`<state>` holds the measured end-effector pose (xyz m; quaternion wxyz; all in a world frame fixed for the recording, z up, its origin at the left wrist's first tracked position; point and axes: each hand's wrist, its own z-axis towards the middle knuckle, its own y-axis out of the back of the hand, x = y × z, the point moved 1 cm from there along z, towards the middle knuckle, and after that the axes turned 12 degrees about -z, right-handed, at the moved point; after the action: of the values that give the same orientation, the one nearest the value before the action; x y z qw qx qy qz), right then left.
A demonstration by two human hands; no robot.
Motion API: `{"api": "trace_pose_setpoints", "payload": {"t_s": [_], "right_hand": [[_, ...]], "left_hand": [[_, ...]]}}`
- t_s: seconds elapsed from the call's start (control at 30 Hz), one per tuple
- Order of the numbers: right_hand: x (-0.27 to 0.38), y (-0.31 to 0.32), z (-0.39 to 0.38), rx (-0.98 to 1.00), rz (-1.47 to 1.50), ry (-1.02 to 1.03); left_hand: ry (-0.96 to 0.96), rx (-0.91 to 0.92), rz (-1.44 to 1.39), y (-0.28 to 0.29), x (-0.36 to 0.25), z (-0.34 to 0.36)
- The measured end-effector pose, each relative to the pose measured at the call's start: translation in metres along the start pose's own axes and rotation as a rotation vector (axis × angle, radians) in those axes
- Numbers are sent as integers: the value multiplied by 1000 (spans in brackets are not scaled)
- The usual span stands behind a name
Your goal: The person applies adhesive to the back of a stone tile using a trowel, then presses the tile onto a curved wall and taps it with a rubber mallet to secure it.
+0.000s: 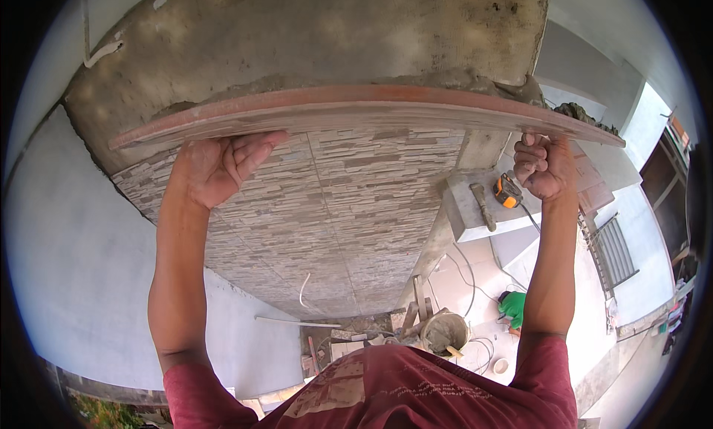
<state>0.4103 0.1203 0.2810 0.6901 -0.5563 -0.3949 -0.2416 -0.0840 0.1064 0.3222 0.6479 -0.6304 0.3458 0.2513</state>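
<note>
A long, thin tile with a reddish edge spans the view against the mottled concrete surface, with grey mortar along its far side. My left hand is under the tile's left part, fingers partly bent and lying along it, supporting it. My right hand is at the right part, its fingers curled up against the tile's edge. Beyond both hands is a wall of stacked-stone-pattern tiles.
A ledge at right holds a flat-bladed tool and an orange-black tape measure. Below are a bucket, loose cables, boards and a person in green. A pale wall runs along the left; a barred window is at right.
</note>
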Motion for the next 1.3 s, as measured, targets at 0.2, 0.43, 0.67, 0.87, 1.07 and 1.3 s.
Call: {"api": "trace_pose_setpoints", "payload": {"t_s": [0.2, 0.43, 0.67, 0.87, 1.07, 1.3], "right_hand": [[40, -19, 17, -278, -52, -10], [41, -40, 22, -334, -108, 12], [70, -34, 30, -301, -88, 9], [76, -26, 40, -336, -88, 12], [81, -17, 45, -371, -107, 33], [94, -16, 46, -388, -148, 23]], "left_hand": [[-108, -8, 53, -45, -7, 10], [-38, 33, 6, -26, -19, 27], [18, 36, -51, -36, -19, 33], [48, -11, -163, -49, -11, 33], [21, -26, -92, -61, -7, 39], [16, -29, -78, -68, -6, 49]]}}
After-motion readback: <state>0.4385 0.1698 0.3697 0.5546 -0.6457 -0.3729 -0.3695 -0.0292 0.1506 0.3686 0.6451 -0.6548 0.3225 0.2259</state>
